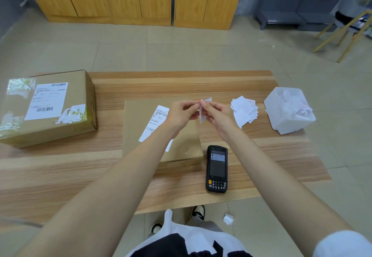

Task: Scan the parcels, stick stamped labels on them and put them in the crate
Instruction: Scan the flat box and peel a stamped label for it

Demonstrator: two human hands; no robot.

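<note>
The left hand [182, 114] and the right hand [218, 114] meet above the middle of the table, and both pinch the same small white paper label [203, 114] with thumb and fingertips. The label is held nearly upright between them, its top corner showing above the fingers.

Directly under the hands lies a flat brown cardboard parcel [138, 120] with a white printed shipping slip [156, 122] on its top; the left forearm covers part of this slip. Just beside the parcel's right near corner rests a black handheld scanner with a keypad [216, 169], screen facing up.

To the right of the hands there is a loose pile of small white paper labels [244, 110], some with red marks. Further right, near the table edge, stands a translucent white plastic bin [289, 112] with crumpled paper scraps inside.

Well apart on the left end of the light wooden table [80, 172] sits a bigger brown cardboard box [48, 108] with a white barcode slip and pieces of clear tape on top.

A small white scrap [228, 219] lies on the tiled floor below the table.
</note>
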